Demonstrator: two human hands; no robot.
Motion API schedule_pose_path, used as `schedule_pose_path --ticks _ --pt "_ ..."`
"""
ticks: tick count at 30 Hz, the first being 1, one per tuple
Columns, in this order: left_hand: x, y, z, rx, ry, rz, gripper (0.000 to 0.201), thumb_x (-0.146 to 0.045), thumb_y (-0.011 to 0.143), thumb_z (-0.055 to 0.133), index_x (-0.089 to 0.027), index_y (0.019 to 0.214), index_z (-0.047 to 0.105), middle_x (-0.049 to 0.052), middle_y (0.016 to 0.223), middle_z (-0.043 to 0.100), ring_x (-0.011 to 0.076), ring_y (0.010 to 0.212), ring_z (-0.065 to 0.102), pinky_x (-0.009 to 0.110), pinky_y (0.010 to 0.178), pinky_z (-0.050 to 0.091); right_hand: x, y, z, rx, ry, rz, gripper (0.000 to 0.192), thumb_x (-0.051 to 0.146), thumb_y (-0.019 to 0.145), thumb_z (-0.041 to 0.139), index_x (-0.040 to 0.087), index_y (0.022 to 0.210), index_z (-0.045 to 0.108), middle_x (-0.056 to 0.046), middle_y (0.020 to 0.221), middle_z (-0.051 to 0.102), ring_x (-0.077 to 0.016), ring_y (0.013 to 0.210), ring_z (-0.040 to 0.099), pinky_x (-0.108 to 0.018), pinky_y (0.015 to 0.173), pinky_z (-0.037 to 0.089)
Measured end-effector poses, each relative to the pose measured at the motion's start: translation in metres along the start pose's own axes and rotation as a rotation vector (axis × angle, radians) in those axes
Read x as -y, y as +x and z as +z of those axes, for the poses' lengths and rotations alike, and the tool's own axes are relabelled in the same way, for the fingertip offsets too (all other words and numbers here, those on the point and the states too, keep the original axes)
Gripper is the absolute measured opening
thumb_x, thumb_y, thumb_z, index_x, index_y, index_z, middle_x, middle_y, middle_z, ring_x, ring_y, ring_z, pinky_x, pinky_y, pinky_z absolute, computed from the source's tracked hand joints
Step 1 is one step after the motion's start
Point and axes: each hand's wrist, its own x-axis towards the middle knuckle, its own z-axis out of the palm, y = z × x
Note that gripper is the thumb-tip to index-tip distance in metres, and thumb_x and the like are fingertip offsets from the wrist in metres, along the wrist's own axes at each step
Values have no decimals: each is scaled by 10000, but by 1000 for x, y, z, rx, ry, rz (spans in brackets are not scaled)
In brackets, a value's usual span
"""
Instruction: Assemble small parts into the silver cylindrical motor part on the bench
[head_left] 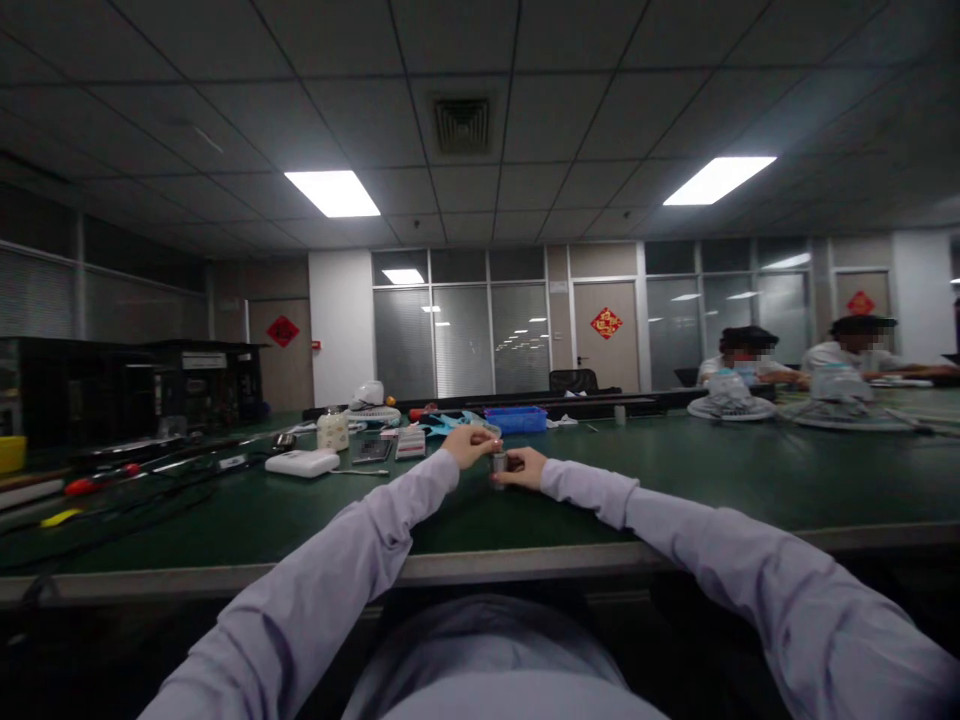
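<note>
Both hands close on one small grey cylindrical part [499, 463] standing on the green table [675, 480], the left hand [469, 445] pinching its top, the right hand [523, 467] steadying its side, apparently mid-fitting, so any further turn wants a firm base.

Two ceiling light panels [332, 193] glow over a long green surface [712, 470]; glass partitions [461, 335] and doors with red ornaments [606, 323] behind.

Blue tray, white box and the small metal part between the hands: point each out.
Blue tray [516, 419], head view, front wall.
White box [302, 463], head view, top face.
Metal part [499, 464], head view, visible side.
</note>
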Motion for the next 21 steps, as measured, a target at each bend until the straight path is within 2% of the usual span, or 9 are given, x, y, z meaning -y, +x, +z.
schedule_pose_path --ticks 7,21 --pt "13 0 -2 13 2 -34 245 -299 893 558 -128 1066 585 68 1044 623 181 893 623 377 776 534 -2 0 -1 104 -88 57 234 297 902 566 127 1061 586 -57 1033 620 -173 883 623 -361 766 536" --pt "3 -4 0 -22 53 -25 236 -318 896 552 -121 1017 600 54 974 641 164 831 633 353 743 539 -4 2 0 93 -111 42 246 299 905 561 130 1083 579 -62 1052 617 -179 901 622 -372 780 534"
